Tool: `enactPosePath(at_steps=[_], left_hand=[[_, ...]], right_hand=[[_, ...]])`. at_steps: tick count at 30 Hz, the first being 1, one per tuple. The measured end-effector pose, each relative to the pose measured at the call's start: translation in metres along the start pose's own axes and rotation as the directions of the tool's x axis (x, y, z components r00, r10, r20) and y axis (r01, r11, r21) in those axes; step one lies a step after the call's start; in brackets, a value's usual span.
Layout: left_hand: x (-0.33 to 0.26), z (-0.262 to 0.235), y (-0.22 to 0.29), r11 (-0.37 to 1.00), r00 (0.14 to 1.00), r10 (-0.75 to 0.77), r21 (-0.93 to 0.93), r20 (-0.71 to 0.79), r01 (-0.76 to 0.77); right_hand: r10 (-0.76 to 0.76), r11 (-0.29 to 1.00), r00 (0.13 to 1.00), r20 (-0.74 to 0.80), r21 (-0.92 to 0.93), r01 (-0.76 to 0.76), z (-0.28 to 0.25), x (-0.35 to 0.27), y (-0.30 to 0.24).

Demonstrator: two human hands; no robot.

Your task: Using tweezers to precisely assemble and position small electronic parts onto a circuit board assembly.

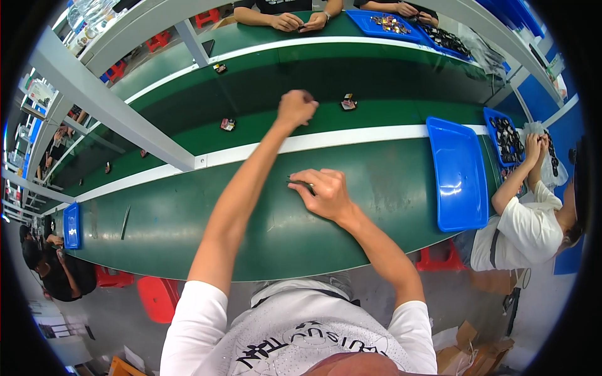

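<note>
My left hand (297,109) is stretched out over the green conveyor belt (263,119), past the white rail. Its fingers are curled and slightly blurred, and whatever may be in them is hidden. Closer to me, my right hand (327,193) is above the green worktop, closed round a slim dark tool (302,183) whose end pokes out to the left. A small black, red and yellow part (348,103) lies on the belt to the right of my left hand. Another small dark and pink part (227,124) lies on the belt to its left.
A blue tray (461,182) stands on the worktop at my right. A thin dark stick-like tool (126,222) and a smaller blue tray (72,225) are at the left. A white post (119,100) slants over the belt. Co-workers sit opposite and at both sides.
</note>
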State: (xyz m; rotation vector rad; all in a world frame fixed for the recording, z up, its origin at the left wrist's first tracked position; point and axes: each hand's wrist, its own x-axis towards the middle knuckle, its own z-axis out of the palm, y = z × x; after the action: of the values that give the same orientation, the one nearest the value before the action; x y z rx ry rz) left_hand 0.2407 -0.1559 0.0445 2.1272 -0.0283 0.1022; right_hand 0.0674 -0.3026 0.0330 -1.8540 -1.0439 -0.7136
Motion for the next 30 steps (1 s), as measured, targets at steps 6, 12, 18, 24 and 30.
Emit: enactPosePath(at_steps=[6, 12, 18, 24, 30], left_hand=[[0.021, 0.055, 0.045, 0.98, 0.977, -0.178, 0.111, 0.114, 0.165], [0.025, 0.055, 0.033, 0.968, 0.967, -0.25, -0.025, -0.039, 0.249], [-0.01, 0.022, 0.018, 0.929, 0.983, -0.154, -0.324, 0.102, 0.179], [-0.089, -0.027, 0.002, 0.903, 0.985, -0.156, -0.393, 0.075, 0.173], [-0.172, -0.045, -0.027, 0.922, 0.99, -0.12, -0.379, -0.076, 0.083]], right_hand=[[0.022, 1.0, 1.0, 0.014, 0.014, -0.022, 0.004, -0.004, 0.0], [0.016, 1.0, 1.0, 0.005, 0.009, -0.016, 0.004, -0.001, 0.0], [0.035, 0.998, 0.999, 0.01, 0.053, -0.036, 0.007, -0.005, 0.001], [0.272, 0.946, 0.961, 0.047, 0.171, -0.276, 0.008, -0.006, -0.016], [0.569, 0.721, 0.816, 0.104, 0.415, -0.555, 0.014, -0.013, -0.006]])
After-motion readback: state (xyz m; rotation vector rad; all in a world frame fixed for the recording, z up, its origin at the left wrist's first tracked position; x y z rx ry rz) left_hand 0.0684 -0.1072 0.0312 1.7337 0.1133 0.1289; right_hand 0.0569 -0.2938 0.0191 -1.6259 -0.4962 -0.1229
